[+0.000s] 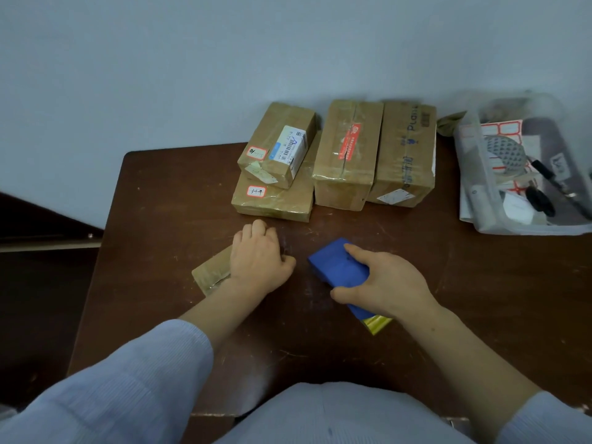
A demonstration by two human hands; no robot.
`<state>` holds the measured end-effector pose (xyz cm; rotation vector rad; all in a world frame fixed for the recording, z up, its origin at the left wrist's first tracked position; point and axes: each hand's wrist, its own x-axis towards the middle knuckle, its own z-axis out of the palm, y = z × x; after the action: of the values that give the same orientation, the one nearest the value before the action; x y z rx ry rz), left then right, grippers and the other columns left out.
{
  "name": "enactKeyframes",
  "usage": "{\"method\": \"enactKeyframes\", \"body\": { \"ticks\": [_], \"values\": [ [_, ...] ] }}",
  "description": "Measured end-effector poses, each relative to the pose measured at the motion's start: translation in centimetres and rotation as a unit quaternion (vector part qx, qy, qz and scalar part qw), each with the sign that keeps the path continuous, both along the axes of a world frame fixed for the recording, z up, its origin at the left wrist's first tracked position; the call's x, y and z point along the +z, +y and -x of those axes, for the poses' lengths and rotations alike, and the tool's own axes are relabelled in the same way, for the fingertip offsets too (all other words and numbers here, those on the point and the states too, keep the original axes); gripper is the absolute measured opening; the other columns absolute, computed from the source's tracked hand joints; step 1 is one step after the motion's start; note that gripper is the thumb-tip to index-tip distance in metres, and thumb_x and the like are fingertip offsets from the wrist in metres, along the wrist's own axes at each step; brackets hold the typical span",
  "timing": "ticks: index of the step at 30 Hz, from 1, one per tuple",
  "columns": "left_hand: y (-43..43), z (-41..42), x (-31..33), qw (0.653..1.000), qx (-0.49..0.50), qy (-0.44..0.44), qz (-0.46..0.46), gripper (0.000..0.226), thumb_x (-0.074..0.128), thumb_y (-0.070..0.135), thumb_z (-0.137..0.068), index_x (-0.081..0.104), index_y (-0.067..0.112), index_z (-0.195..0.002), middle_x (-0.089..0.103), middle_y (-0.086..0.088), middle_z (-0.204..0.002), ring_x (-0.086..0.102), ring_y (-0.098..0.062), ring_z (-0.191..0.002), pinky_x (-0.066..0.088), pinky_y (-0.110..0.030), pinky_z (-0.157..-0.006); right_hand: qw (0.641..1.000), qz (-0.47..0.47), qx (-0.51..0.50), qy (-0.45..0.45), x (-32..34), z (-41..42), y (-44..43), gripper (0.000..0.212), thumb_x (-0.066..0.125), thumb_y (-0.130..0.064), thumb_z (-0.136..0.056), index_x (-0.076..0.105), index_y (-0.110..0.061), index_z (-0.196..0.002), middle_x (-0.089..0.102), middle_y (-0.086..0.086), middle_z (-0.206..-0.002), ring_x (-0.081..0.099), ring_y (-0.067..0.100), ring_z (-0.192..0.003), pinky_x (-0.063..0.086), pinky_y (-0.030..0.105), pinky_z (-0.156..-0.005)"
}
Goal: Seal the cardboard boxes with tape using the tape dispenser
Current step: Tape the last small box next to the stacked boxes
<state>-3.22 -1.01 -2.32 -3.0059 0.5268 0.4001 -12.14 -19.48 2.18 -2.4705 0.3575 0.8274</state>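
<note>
Left hand [259,256]: my fingers curled, pressing a small cardboard box [213,273] flat on the desk [480,299].
Right hand [384,283]: gripping the blue tape dispenser [336,262].

You are looking down at a dark brown wooden table [179,193], its top scuffed and scratched, pushed against a plain pale blue-grey wall [224,59]. To your left, beyond the table's edge, sits darker brown furniture [38,225] with a light strip along it. The light is soft and even.
</note>
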Motion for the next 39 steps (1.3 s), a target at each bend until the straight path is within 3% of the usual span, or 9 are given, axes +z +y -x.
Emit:
{"method": "enactKeyframes", "body": {
  "ticks": [10,16,19,23,27,31,33,36,39],
  "values": [
    [-0.4,-0.9,0.3,0.996,0.066,0.041,0.047,0.055,0.05,0.028,-0.088,0.042,0.015,-0.141,0.046,-0.009,-0.132,0.042,-0.028,-0.119,0.033,-0.036,-0.098,1.0,-0.001,-0.007,-0.029,0.4,0.0,0.1,0.089,0.06,-0.065,-0.073,0.02,-0.037,-0.149,0.049,0.001,-0.125,0.049,0.019,-0.11,0.044,0.031,-0.084],
    [-0.7,-1.8,0.9,0.99,0.094,0.083,0.064,0.044,0.047,0.017,-0.091,0.043,0.007,-0.134,0.016,-0.01,-0.158,0.047,-0.035,-0.121,0.038,-0.04,-0.095,0.999,-0.003,-0.009,-0.037,0.5,0.2,0.3,0.089,0.06,-0.064,-0.074,0.02,-0.038,-0.149,0.049,0.001,-0.121,0.049,0.019,-0.106,0.042,0.029,-0.08],
    [0.5,-2.4,1.4,0.969,0.154,0.085,0.171,0.053,0.04,0.03,-0.098,0.03,0.014,-0.147,0.023,-0.007,-0.156,0.032,-0.03,-0.137,0.026,-0.04,-0.11,0.999,-0.005,-0.013,-0.048,0.6,0.2,0.2,0.089,0.06,-0.064,-0.073,0.021,-0.038,-0.148,0.05,0.001,-0.117,0.049,0.018,-0.103,0.041,0.028,-0.078],
    [2.0,-0.9,1.6,0.998,0.002,0.05,0.035,0.099,0.055,0.069,-0.075,0.018,0.016,-0.15,0.02,-0.003,-0.156,0.014,-0.02,-0.144,0.001,-0.048,-0.116,0.999,-0.009,-0.023,-0.049,0.6,0.1,0.3,0.089,0.061,-0.064,-0.073,0.021,-0.04,-0.148,0.049,0.001,-0.117,0.049,0.019,-0.106,0.043,0.03,-0.08],
    [2.7,-0.1,0.6,0.996,-0.04,0.051,0.068,0.077,0.066,0.061,-0.069,0.043,0.02,-0.131,0.041,0.001,-0.127,0.041,-0.02,-0.122,0.033,-0.034,-0.101,0.999,-0.009,-0.015,-0.042,0.7,0.0,0.6,0.089,0.061,-0.065,-0.073,0.02,-0.04,-0.148,0.048,0.001,-0.12,0.048,0.019,-0.108,0.043,0.031,-0.083],
    [2.4,0.3,0.5,0.995,-0.026,0.033,0.091,0.058,0.066,0.058,-0.072,0.054,0.022,-0.115,0.041,0.0,-0.123,0.042,-0.02,-0.117,0.035,-0.032,-0.096,0.999,-0.007,-0.016,-0.038,0.8,0.1,0.7,0.089,0.06,-0.065,-0.074,0.019,-0.04,-0.148,0.047,0.0,-0.119,0.048,0.017,-0.107,0.042,0.029,-0.082],
    [2.5,0.3,0.8,0.994,-0.016,0.074,0.076,0.077,0.063,0.066,-0.071,0.043,0.029,-0.135,0.026,-0.009,-0.143,0.027,-0.028,-0.135,0.027,-0.037,-0.109,0.999,-0.006,-0.011,-0.036,0.8,0.1,0.9,0.089,0.06,-0.065,-0.074,0.019,-0.04,-0.149,0.047,0.0,-0.119,0.048,0.017,-0.106,0.041,0.029,-0.08],
    [3.3,0.2,2.0,0.988,0.001,0.142,0.057,0.119,0.065,0.077,-0.059,-0.013,0.049,-0.144,-0.044,-0.017,-0.143,-0.03,-0.035,-0.138,-0.007,-0.047,-0.115,0.999,-0.005,-0.004,-0.039,0.9,0.1,1.0,0.088,0.06,-0.065,-0.075,0.018,-0.04,-0.149,0.045,-0.002,-0.112,0.047,0.016,-0.104,0.041,0.028,-0.079],
    [4.3,0.4,2.5,0.982,0.027,0.185,0.006,0.138,0.077,0.059,-0.06,-0.034,0.038,-0.139,-0.042,-0.016,-0.145,-0.026,-0.032,-0.14,-0.004,-0.053,-0.114,0.999,-0.007,-0.011,-0.037,0.9,-0.1,1.1,0.088,0.06,-0.064,-0.075,0.019,-0.04,-0.148,0.046,-0.001,-0.116,0.048,0.017,-0.104,0.042,0.029,-0.08]
  ]
}}
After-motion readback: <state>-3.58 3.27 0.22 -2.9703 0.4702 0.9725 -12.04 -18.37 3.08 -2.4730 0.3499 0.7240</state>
